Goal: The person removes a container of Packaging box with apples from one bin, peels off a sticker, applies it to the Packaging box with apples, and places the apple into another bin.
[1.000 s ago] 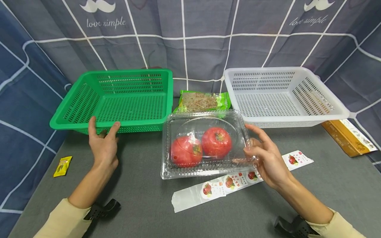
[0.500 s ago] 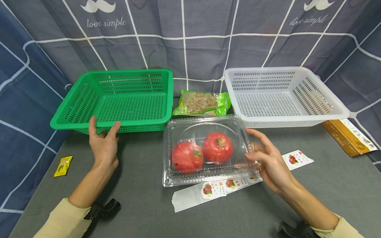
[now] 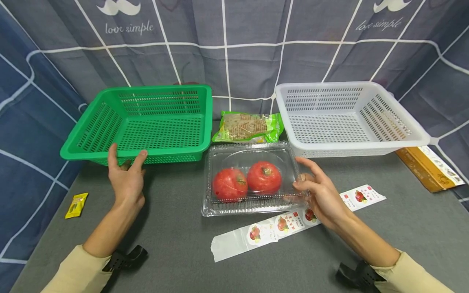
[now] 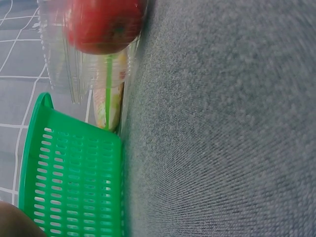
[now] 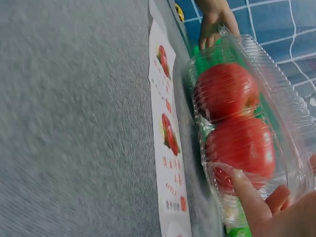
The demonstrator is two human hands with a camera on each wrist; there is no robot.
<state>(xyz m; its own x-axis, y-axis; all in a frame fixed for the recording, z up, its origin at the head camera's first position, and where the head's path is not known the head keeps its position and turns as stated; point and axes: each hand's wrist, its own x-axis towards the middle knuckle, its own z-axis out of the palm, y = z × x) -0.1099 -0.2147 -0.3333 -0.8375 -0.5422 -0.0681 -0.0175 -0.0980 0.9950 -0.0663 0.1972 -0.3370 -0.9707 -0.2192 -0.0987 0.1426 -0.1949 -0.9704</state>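
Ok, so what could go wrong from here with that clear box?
The right grip holds the clear box by one end only, so it might tilt. If so, the two red fruits could roll inside it. The white label strip passes below the right grip, so it might get creased or snagged.

Yellow packet, golden-brown box

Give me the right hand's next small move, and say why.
The right hand should probably settle the clear clamshell flat on the table. It grips the box by the right end, with two apples inside; a strip of apple labels lies just in front, and no label shows on the lid, so a steady box might suit labelling.
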